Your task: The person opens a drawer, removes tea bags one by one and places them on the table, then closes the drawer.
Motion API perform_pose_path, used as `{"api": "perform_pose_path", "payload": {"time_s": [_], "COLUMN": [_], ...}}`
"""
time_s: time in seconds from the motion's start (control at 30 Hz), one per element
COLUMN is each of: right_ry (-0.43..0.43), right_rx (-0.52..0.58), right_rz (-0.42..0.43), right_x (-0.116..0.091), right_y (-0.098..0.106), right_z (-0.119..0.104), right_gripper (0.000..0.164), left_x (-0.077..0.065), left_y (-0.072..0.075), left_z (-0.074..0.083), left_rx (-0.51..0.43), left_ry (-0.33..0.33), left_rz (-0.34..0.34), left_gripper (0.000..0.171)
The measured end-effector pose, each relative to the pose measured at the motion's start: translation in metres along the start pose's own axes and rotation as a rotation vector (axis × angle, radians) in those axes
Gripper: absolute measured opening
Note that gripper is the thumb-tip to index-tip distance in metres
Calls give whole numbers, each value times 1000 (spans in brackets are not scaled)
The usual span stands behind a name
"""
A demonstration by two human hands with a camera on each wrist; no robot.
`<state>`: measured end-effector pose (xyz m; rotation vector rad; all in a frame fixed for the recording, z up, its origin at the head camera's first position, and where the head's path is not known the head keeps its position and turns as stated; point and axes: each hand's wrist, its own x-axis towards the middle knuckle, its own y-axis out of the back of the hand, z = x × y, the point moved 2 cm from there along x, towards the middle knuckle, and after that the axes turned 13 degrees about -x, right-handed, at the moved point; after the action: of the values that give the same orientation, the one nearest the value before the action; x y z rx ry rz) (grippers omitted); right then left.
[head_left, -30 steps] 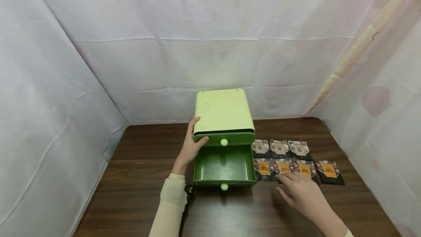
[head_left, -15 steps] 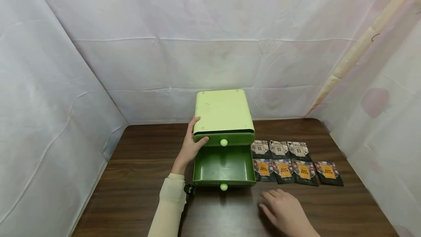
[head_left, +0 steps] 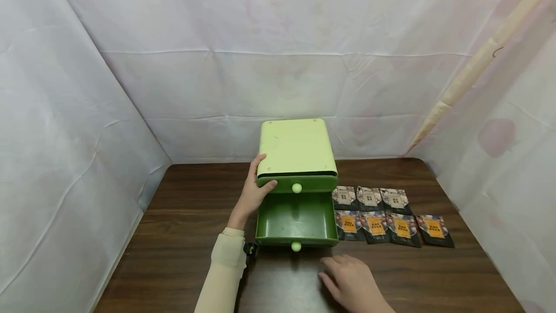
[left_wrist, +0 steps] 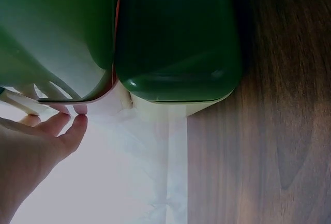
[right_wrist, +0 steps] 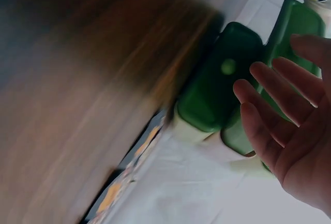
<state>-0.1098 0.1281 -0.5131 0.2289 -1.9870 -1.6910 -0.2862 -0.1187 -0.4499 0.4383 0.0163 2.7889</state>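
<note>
A light green drawer box (head_left: 298,146) with dark green drawers stands at the table's middle. Its upper drawer (head_left: 278,185) is closed; the lower drawer (head_left: 297,242) is pulled out, with nothing seen inside. My left hand (head_left: 250,194) grips the box's left front corner, thumb on the upper drawer front and fingers along the side. In the left wrist view, bent fingers (left_wrist: 75,131) touch that side. My right hand (head_left: 349,279), fingers loose and holding nothing, is in front of the lower drawer, to the right of its round knob (head_left: 296,246).
Right of the box lie two rows of flat dark packets: three with pale labels (head_left: 369,199) behind, several with orange labels (head_left: 375,226) in front. The brown wooden table (head_left: 187,245) meets white cloth walls (head_left: 278,86) at the back and sides.
My right hand has moved left and toward me, away from the orange-labelled packets to in front of the open drawer. The left hand keeps its hold on the box.
</note>
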Motion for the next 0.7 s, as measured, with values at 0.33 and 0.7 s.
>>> {"api": "perform_pose_path", "payload": {"time_s": [0.33,0.7], "right_ry": [-218,-360], "right_rx": [19,-102], "right_rz": [49,144], "right_x": [28,49], "right_y": [-7,-23], "right_z": [-28,-40], "right_gripper": [28,57], "left_x": [-1,-2], "left_y": [-1,-6], "left_z": [-1,6], "left_rx": [8,37], "left_ry": [12,14], "left_rz": [5,28], "left_gripper": [71,69]}}
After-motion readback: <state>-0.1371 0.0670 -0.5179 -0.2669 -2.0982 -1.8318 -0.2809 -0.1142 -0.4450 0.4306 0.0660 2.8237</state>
